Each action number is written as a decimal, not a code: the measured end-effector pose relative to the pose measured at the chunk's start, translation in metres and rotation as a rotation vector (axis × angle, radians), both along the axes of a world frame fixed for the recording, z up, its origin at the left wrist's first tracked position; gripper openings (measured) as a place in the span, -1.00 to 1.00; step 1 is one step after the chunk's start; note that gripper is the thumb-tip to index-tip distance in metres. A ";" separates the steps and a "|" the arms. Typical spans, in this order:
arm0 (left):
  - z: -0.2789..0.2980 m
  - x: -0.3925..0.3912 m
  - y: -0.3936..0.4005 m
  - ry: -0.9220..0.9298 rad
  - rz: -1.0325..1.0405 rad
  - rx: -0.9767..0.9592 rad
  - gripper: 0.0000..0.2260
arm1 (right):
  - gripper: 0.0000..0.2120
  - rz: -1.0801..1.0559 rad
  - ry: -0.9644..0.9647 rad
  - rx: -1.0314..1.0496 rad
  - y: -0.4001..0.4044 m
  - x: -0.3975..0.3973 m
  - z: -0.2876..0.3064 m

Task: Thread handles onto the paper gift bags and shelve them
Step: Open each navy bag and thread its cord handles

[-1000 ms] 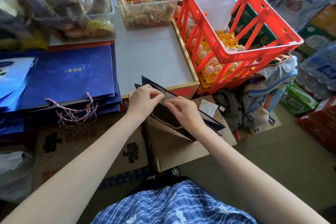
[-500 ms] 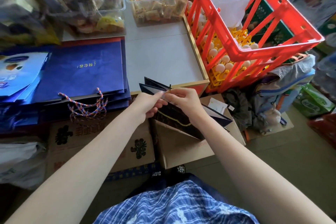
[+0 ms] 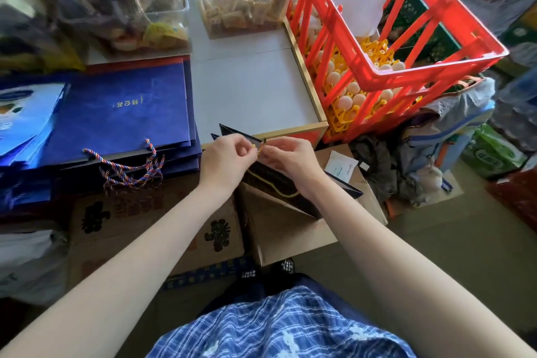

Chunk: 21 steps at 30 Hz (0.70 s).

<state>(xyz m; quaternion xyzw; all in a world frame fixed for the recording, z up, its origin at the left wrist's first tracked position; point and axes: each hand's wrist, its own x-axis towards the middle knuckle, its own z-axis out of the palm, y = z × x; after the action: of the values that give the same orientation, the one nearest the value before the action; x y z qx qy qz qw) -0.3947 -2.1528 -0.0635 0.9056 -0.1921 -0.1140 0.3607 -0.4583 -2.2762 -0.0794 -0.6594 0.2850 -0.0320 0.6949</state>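
Threading step in hand, judged from the scene: a gold cord handle (image 3: 259,149) pinched between both sets of fingertips, just at the top edge of a dark paper gift bag (image 3: 279,183). Bag held up below the fingers, leaning over an open cardboard box (image 3: 290,229); more of the cord lying along the bag's face under the right hand (image 3: 286,161). Left hand (image 3: 225,160) with fingers curled narrow around the cord's end; right hand pinching the cord close beside. Next, probably: guiding the tip through the hole in the bag's rim, hole itself too small to see. To the left of the fingers, a stack of blue bags (image 3: 122,113) with striped handles, on the tabletop (image 3: 250,90). Beyond, to the right, a red crate (image 3: 406,67) with eggs.
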 end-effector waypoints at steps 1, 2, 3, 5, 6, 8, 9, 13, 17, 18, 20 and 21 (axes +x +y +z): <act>-0.001 -0.001 0.002 -0.135 -0.100 0.024 -0.92 | -0.87 -0.006 0.021 -0.013 0.000 0.002 0.001; -0.003 -0.001 0.003 -0.204 -0.177 0.030 -0.93 | -0.86 -0.002 0.044 -0.035 0.000 0.003 0.001; -0.008 0.000 0.004 -0.222 -0.226 0.022 -0.93 | -0.86 0.000 0.068 -0.052 0.000 0.005 0.002; -0.013 0.002 0.006 -0.205 -0.257 -0.027 -0.91 | -0.89 -0.016 0.102 -0.056 0.000 0.008 0.002; -0.014 0.003 0.006 -0.195 -0.266 -0.047 -0.91 | -0.91 -0.027 0.108 -0.050 0.000 0.008 0.002; -0.015 0.004 0.005 -0.191 -0.297 -0.062 -0.91 | -0.94 -0.040 0.126 -0.058 0.000 0.009 0.001; -0.014 0.004 0.005 -0.195 -0.308 -0.063 -0.91 | -0.95 -0.037 0.144 -0.077 0.000 0.010 0.001; -0.017 0.002 0.007 -0.241 -0.291 -0.098 -0.92 | -0.96 0.083 0.194 -0.443 0.002 0.011 0.003; -0.022 -0.004 0.005 -0.212 -0.188 -0.155 -0.93 | -0.95 0.209 0.122 -0.733 0.004 0.012 0.009; -0.022 -0.006 0.004 -0.199 -0.154 -0.162 -0.93 | -0.95 0.225 0.113 -0.764 0.004 0.012 0.010; -0.021 -0.006 0.001 -0.139 -0.066 -0.184 -0.93 | -0.95 0.253 0.108 -0.806 0.004 0.013 0.011; -0.020 -0.006 0.000 -0.094 -0.018 -0.192 -0.93 | -0.95 0.270 0.103 -0.822 0.003 0.014 0.011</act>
<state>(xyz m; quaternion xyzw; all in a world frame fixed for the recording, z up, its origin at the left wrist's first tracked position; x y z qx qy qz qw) -0.4004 -2.1532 -0.0839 0.8693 -0.2269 -0.0557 0.4355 -0.4446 -2.2727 -0.0686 -0.9133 0.1941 -0.0186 0.3575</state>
